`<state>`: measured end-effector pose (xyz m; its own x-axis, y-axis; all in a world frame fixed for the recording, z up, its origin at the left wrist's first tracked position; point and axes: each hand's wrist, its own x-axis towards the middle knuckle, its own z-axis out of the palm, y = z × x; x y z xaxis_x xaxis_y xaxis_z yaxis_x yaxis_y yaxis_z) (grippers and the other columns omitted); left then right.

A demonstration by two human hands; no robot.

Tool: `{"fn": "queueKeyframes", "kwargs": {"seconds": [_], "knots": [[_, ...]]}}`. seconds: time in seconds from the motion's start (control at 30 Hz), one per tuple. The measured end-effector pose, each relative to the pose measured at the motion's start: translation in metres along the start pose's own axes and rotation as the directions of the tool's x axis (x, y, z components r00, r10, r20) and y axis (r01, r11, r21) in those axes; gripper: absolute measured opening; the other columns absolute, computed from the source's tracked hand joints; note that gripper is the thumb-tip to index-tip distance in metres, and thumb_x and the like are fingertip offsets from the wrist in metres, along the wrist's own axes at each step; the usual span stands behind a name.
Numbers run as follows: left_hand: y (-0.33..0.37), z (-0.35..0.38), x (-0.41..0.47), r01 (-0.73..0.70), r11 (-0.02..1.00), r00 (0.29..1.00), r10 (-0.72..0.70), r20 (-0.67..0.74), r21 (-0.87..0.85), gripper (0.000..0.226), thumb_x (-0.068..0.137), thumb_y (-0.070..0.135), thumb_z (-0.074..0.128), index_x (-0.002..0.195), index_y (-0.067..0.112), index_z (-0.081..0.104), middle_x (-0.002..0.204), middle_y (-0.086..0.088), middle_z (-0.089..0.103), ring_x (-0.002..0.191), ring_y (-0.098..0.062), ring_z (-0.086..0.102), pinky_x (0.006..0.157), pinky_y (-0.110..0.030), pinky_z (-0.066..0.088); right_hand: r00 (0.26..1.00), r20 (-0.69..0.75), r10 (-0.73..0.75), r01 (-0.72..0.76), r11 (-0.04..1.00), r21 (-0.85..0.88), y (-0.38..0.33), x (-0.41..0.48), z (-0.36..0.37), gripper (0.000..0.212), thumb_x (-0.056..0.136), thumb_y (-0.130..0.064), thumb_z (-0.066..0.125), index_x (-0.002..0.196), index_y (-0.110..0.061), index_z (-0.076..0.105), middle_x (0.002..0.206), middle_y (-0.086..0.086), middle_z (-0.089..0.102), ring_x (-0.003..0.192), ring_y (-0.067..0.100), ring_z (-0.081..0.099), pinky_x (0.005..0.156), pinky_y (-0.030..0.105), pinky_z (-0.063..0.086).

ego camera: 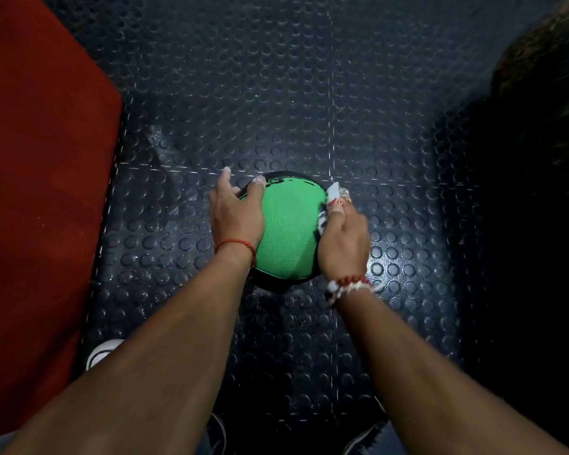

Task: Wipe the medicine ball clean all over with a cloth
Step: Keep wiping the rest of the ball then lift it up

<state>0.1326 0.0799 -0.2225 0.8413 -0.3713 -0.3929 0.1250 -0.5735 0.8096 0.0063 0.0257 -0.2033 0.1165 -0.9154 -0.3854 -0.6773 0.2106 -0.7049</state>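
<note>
Both our hands are at the medicine ball (289, 231). Our right hand (340, 238) has its fingers curled round a pale cloth (334, 192) and presses it against the ball's right side; a fold of the cloth shows beyond the fingertips and another between palm and ball. Our left hand (235, 215) lies on the ball's left side with the fingers straight and somewhat spread, the tips reaching over the far-left edge, holding nothing. We wear a thin red thread (235, 244) on the left wrist and a red-and-white bracelet (349, 285) on the right. The ball, green on top with a black rim, sits between our hands on a dark floor mat (309, 93) with raised round studs, near where the mat's seams cross. A red pad (30, 159) fills the left edge of the view, and the toe of a white shoe (102, 351) shows beside it, under our left forearm. At the right edge we see a dark shape that we cannot make out.
</note>
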Motion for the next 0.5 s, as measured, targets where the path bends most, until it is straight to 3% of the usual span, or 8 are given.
{"fn": "queueKeyframes", "kwargs": {"seconds": [0.07, 0.13, 0.2, 0.23, 0.3, 0.4, 0.43, 0.5], "knots": [[-0.001, -0.001, 0.0, -0.018, 0.999, 1.0, 0.017, 0.007, 0.032, 0.07, 0.092, 0.057, 0.054, 0.153, 0.033, 0.03, 0.134, -0.001, 0.051, 0.121, -0.02, 0.052, 0.102, -0.042, 0.045, 0.983, -0.061, -0.173, 0.171, 0.985, -0.034, -0.001, -0.024, 0.005, 0.039, 0.102, -0.033, 0.034, 0.135, -0.022, 0.05, 0.128, -0.001, 0.046, 0.08, 0.003, 0.051, 0.059, 0.009, 0.041], [0.002, -0.002, -0.002, -0.035, 0.997, 0.999, 0.034, 0.018, 0.069, 0.068, 0.092, 0.053, 0.055, 0.152, 0.033, 0.032, 0.136, -0.001, 0.049, 0.123, -0.019, 0.05, 0.105, -0.041, 0.043, 0.904, -0.06, -0.423, 0.415, 0.902, -0.117, -0.011, -0.033, 0.011, 0.04, 0.098, -0.032, 0.039, 0.135, -0.025, 0.052, 0.134, -0.001, 0.047, 0.108, 0.014, 0.054, 0.086, 0.031, 0.049], [0.005, -0.002, -0.004, -0.045, 0.994, 0.999, 0.043, 0.027, 0.096, 0.066, 0.092, 0.05, 0.055, 0.153, 0.033, 0.032, 0.135, 0.0, 0.047, 0.123, -0.02, 0.05, 0.106, -0.042, 0.042, 0.829, 0.02, -0.559, 0.546, 0.801, -0.244, -0.023, -0.019, 0.015, 0.038, 0.094, -0.033, 0.043, 0.128, -0.027, 0.058, 0.133, 0.0, 0.052, 0.122, 0.021, 0.049, 0.103, 0.049, 0.039], [0.006, -0.001, -0.004, -0.044, 0.994, 0.999, 0.042, 0.028, 0.101, 0.067, 0.092, 0.05, 0.055, 0.153, 0.033, 0.032, 0.135, 0.001, 0.047, 0.123, -0.02, 0.05, 0.107, -0.044, 0.042, 0.828, 0.042, -0.559, 0.547, 0.789, -0.282, -0.028, -0.009, 0.014, 0.037, 0.094, -0.034, 0.042, 0.126, -0.026, 0.06, 0.129, 0.001, 0.054, 0.117, 0.022, 0.052, 0.099, 0.049, 0.042], [0.007, 0.001, -0.004, -0.029, 0.997, 0.999, 0.028, 0.022, 0.077, 0.071, 0.09, 0.054, 0.056, 0.153, 0.033, 0.031, 0.134, 0.002, 0.047, 0.124, -0.021, 0.05, 0.106, -0.048, 0.043, 0.893, 0.071, -0.445, 0.446, 0.846, -0.292, -0.033, 0.015, 0.008, 0.035, 0.099, -0.034, 0.039, 0.124, -0.024, 0.061, 0.117, 0.002, 0.058, 0.09, 0.015, 0.058, 0.075, 0.033, 0.052], [0.005, 0.004, -0.004, -0.003, 0.999, 1.0, 0.002, 0.016, 0.032, 0.073, 0.088, 0.057, 0.058, 0.153, 0.035, 0.03, 0.134, 0.003, 0.047, 0.123, -0.02, 0.051, 0.105, -0.05, 0.045, 0.985, 0.102, -0.137, 0.145, 0.986, -0.084, -0.02, 0.034, -0.007, 0.03, 0.102, -0.033, 0.036, 0.115, -0.025, 0.062, 0.085, -0.002, 0.059, 0.055, 0.004, 0.042, 0.042, 0.01, 0.034], [0.006, 0.004, -0.005, -0.001, 1.0, 1.0, 0.001, 0.015, 0.026, 0.073, 0.088, 0.056, 0.058, 0.152, 0.035, 0.031, 0.133, 0.003, 0.047, 0.123, -0.02, 0.051, 0.105, -0.05, 0.045, 0.993, 0.071, -0.09, 0.092, 0.995, -0.028, -0.014, 0.03, -0.007, 0.03, 0.102, -0.034, 0.036, 0.115, -0.026, 0.061, 0.086, -0.001, 0.06, 0.054, 0.004, 0.04, 0.041, 0.009, 0.032], [0.006, 0.004, -0.004, 0.003, 1.0, 1.0, -0.003, 0.01, 0.017, 0.072, 0.088, 0.055, 0.058, 0.152, 0.035, 0.031, 0.132, 0.003, 0.047, 0.123, -0.021, 0.051, 0.105, -0.05, 0.044, 0.993, -0.029, -0.117, 0.117, 0.993, -0.007, -0.003, 0.009, 0.003, 0.03, 0.101, -0.036, 0.035, 0.121, -0.029, 0.057, 0.111, 0.003, 0.058, 0.066, 0.002, 0.046, 0.052, 0.013, 0.037]]}}
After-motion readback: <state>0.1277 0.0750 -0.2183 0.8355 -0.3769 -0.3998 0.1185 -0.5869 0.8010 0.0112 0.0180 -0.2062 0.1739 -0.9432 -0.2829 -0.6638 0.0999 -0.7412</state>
